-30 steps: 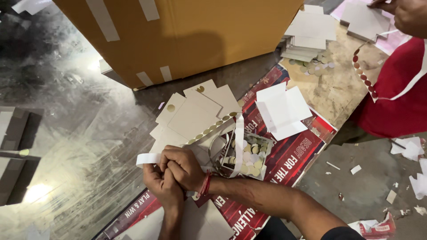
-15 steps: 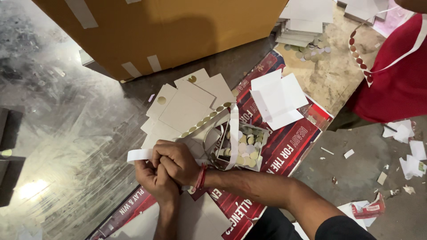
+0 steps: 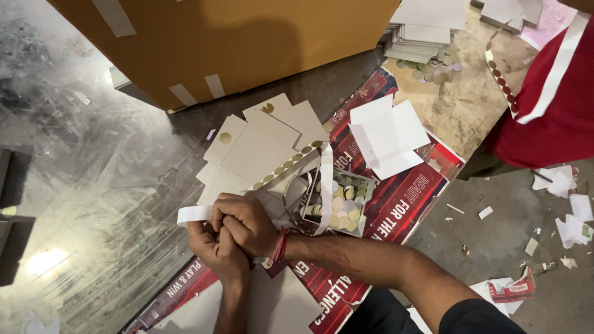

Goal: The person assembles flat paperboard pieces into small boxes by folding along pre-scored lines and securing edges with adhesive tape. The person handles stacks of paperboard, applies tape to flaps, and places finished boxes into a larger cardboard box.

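My right hand [image 3: 246, 221] and my left hand [image 3: 215, 246] are pressed together, fingers curled, over the edge of a pile of cream cards [image 3: 260, 148]. Both grip a white backing strip [image 3: 193, 214] whose end sticks out to the left of my knuckles. From my hands the strip runs up and right with a row of round gold stickers [image 3: 291, 162] on it, then loops down over a small open box of round discs [image 3: 341, 207]. A red thread circles my right wrist.
A big brown cardboard box [image 3: 247, 43] stands at the back. A white unfolded sheet [image 3: 387, 133] lies on a red printed banner [image 3: 402, 204]. Stacked white cards [image 3: 427, 25] and loose discs [image 3: 433, 68] lie far right, beside a person in red [image 3: 557, 99]. Paper scraps [image 3: 569, 216] litter the floor.
The view has shifted a little, so everything sits slightly higher and more to the left. My hands stay clasped on the strip in the same spot by the cards.
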